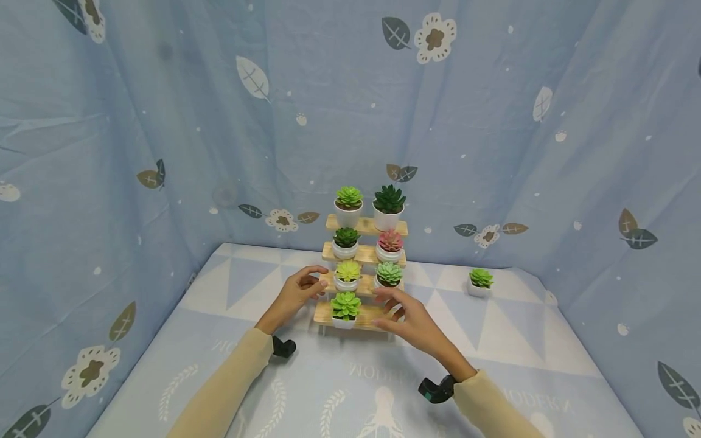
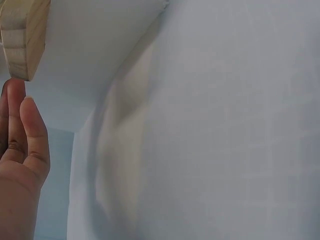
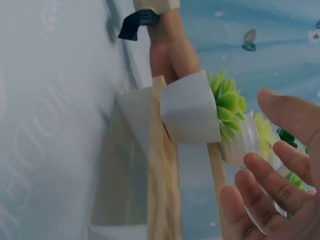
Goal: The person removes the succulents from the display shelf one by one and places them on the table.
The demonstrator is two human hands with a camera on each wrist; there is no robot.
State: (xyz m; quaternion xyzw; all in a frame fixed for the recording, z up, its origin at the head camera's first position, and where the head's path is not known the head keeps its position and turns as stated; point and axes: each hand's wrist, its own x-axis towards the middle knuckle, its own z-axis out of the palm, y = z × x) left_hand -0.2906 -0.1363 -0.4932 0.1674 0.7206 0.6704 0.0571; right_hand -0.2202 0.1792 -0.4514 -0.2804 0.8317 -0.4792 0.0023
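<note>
A tiered wooden stand holds succulents in white pots, set in two columns. My left hand is at the stand's left side, its fingertips right at the end of a wooden shelf. Its fingers are fairly straight in the left wrist view. On the right, my right hand hovers by the lowest shelf with thumb and fingers spread and nothing between them. Closest to it are a pale green succulent one shelf up and a bright green succulent on the lowest shelf's left half.
One small green succulent in a square white pot stands apart at the right rear of the table. A patterned blue-and-white cloth covers the tabletop. Blue curtains hang behind and along both sides.
</note>
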